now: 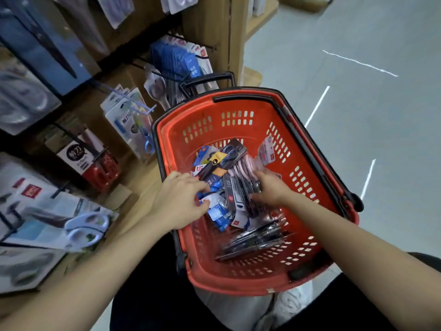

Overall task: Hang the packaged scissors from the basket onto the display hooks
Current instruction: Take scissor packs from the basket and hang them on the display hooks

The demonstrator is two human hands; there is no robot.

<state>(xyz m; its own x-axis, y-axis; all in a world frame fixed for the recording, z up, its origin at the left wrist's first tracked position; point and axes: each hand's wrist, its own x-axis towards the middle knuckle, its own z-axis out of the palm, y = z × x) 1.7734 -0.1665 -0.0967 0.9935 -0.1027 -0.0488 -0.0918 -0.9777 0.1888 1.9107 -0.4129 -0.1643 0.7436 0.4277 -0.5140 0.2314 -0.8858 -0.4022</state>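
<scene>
step: picking | packaged scissors (232, 163) heaped inside basket (210, 111) | left hand (181, 199) curls on blue pack (218, 211) | right hand (269, 187) pinches dark packs (238, 189) | we should lift one pack, hang-hole upward | display hooks (140, 108) left of basket

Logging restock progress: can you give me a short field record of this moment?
basket: red, beside the shelving, holds a heap of scissor packs
left hand: in the basket, pinches blue packs
right hand: in the basket, grips dark packs
display hooks: left of the basket, several already carry packs
progress: no pack lifted out yet
</scene>
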